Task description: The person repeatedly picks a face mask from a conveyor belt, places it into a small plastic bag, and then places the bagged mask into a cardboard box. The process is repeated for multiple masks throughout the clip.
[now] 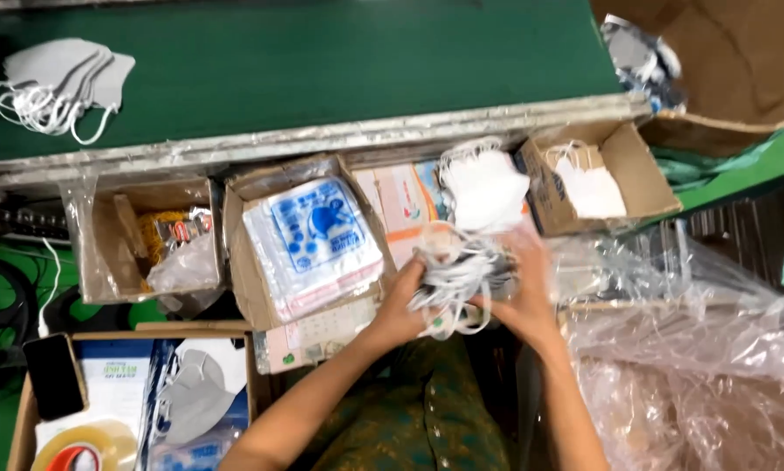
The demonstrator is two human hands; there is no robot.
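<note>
Closest to the camera there's a lap in green patterned fabric (427, 410), with crinkly clear plastic sheeting (697, 375) piled up on the right side. Bottom left is a cardboard box (21, 419) holding a black phone (53, 375), a roll of tape (85, 447) and a bagged grey mask (198, 397).

Just above the lap, both hands meet on a bundle of white masks (462, 275) with the ear loops hanging loose and tangled. The left hand (400, 305) is curled around the bundle's left side, fingers closed on it. The right hand (523, 296) grips the right side, fingers wrapped over the top. The bundle is a bit motion-blurred, so can't count the masks.

Past the hands sits a row of open cardboard boxes: one with a stack of blue-printed clear bags (313, 240), one on the left with odds and ends (147, 240), and a small one on the right with a white mask (591, 187) in it. More white masks (483, 187) are piled just beyond the hands.

Farthest back is a green conveyor belt (322, 61) with a metal edge, and a fanned stack of grey-white masks (60, 78) lying on its left end.
</note>
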